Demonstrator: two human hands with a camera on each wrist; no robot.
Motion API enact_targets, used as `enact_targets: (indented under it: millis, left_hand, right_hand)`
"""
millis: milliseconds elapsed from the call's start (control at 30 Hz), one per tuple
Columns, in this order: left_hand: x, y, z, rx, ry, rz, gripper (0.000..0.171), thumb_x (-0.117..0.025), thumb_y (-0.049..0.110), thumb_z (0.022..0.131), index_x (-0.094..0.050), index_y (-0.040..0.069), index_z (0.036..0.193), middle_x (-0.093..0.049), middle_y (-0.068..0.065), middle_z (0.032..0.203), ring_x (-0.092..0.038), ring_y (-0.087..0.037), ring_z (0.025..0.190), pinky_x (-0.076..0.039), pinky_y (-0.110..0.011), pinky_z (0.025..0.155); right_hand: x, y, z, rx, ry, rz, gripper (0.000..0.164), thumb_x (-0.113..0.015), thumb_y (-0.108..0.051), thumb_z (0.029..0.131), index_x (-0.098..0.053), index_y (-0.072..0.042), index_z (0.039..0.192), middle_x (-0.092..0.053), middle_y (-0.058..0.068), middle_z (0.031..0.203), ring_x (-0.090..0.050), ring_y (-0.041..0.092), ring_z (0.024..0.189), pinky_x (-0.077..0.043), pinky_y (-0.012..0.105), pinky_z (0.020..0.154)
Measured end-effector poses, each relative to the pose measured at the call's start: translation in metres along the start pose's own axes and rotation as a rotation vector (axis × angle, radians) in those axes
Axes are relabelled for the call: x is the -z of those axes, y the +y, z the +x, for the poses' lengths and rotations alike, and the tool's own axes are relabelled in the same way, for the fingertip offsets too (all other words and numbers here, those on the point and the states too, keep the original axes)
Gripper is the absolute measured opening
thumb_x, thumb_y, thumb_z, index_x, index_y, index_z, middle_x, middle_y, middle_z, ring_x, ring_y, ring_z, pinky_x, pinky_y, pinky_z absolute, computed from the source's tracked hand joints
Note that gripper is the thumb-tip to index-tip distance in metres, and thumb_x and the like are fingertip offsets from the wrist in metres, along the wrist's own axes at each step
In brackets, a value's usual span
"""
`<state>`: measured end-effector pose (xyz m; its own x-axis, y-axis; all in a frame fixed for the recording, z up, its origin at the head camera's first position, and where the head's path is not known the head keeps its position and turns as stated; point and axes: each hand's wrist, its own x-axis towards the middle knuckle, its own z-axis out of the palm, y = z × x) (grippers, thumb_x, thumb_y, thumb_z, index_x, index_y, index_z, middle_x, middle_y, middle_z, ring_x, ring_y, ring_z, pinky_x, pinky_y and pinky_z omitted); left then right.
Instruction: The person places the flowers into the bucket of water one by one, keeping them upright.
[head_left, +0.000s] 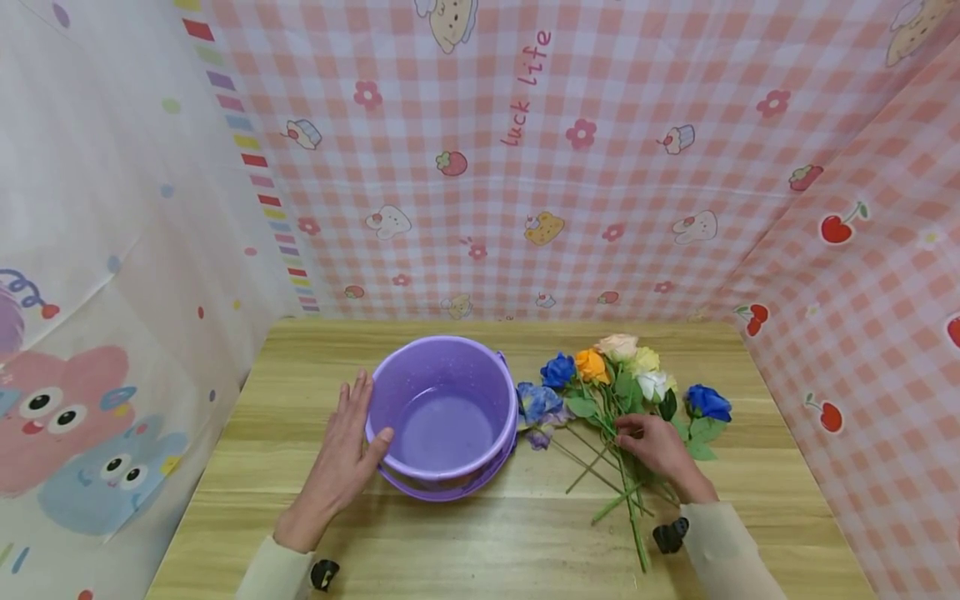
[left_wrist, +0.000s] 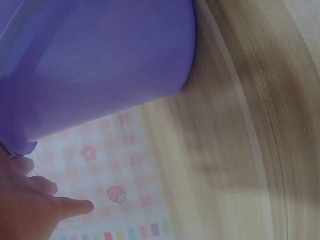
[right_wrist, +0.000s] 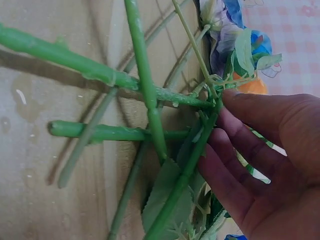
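A purple bucket (head_left: 442,433) stands upright on the table, and a shallow layer of water shows at its bottom. Along its left side lies my left hand (head_left: 337,458), fingers extended by the outer wall and thumb at the rim. In the left wrist view, the bucket's wall (left_wrist: 105,65) rises beside the fingers. To the right, artificial flowers lie in a loose bunch: orange (head_left: 591,367), blue (head_left: 558,370), white (head_left: 654,384), yellow and peach heads. My right hand (head_left: 656,446) pinches green stems (right_wrist: 212,112) between thumb and fingertips, just below the leaves.
A blue rose (head_left: 708,403) lies at the bunch's right side. Blue-purple petalled flowers (head_left: 537,403) sit close by the bucket. Loose stem ends (head_left: 637,533) cross toward the front of the wooden table (head_left: 450,550). Checked cloth (head_left: 480,167) hangs behind and at the right.
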<state>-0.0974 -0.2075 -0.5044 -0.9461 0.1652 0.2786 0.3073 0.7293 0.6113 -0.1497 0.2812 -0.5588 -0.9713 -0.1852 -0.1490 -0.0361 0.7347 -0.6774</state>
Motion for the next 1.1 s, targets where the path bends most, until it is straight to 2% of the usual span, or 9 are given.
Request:
enact_targets:
  millis: [233,433,567,833,1100]
  left_hand:
    - [-0.002,0.0,-0.001,-0.02,0.028,-0.004,0.076,-0.052,0.034,0.105,-0.017,0.006,0.166,-0.014,-0.017,0.171,-0.008,-0.049,0.155,-0.015,-0.078,0.115]
    - [-0.003,0.0,-0.002,-0.02,0.037,-0.009,0.075,-0.051,0.035,0.105,-0.019,0.005,0.165,-0.015,-0.019,0.171,-0.01,-0.049,0.154,-0.016,-0.078,0.115]
    - [-0.004,0.0,-0.002,-0.019,0.042,-0.013,0.074,-0.052,0.034,0.105,-0.019,0.005,0.165,-0.017,-0.02,0.17,-0.01,-0.049,0.154,-0.016,-0.076,0.116]
    - [-0.006,0.0,-0.003,-0.01,0.05,-0.025,0.072,-0.05,0.028,0.106,-0.016,0.008,0.167,-0.014,-0.014,0.172,-0.009,-0.044,0.156,-0.015,-0.072,0.119]
    - [-0.007,-0.001,-0.002,-0.012,0.058,-0.038,0.072,-0.05,0.027,0.106,-0.017,0.007,0.166,-0.018,-0.02,0.17,-0.009,-0.044,0.156,-0.015,-0.07,0.12]
  right_hand:
    - [0.002,-0.002,0.003,0.027,-0.036,-0.026,0.026,-0.067,-0.005,0.096,-0.072,0.005,0.12,-0.074,0.005,0.094,-0.07,0.027,0.089,-0.059,0.042,0.072]
    - [0.003,-0.007,0.004,0.019,-0.062,-0.033,0.025,-0.064,-0.005,0.097,-0.073,0.005,0.118,-0.074,0.012,0.104,-0.068,0.021,0.087,-0.053,0.036,0.067]
    - [0.005,-0.008,0.004,0.021,-0.067,-0.041,0.023,-0.065,-0.005,0.097,-0.073,0.005,0.116,-0.074,0.013,0.104,-0.069,0.024,0.087,-0.056,0.039,0.069]
    - [0.006,-0.01,-0.002,0.033,-0.018,-0.012,0.022,-0.066,-0.007,0.098,-0.074,0.002,0.116,-0.075,0.017,0.109,-0.071,0.035,0.097,-0.061,0.044,0.074]
    - [0.006,-0.015,-0.01,0.044,0.035,0.049,0.022,-0.064,-0.005,0.099,-0.073,0.004,0.118,-0.074,0.016,0.106,-0.07,0.036,0.096,-0.061,0.04,0.073]
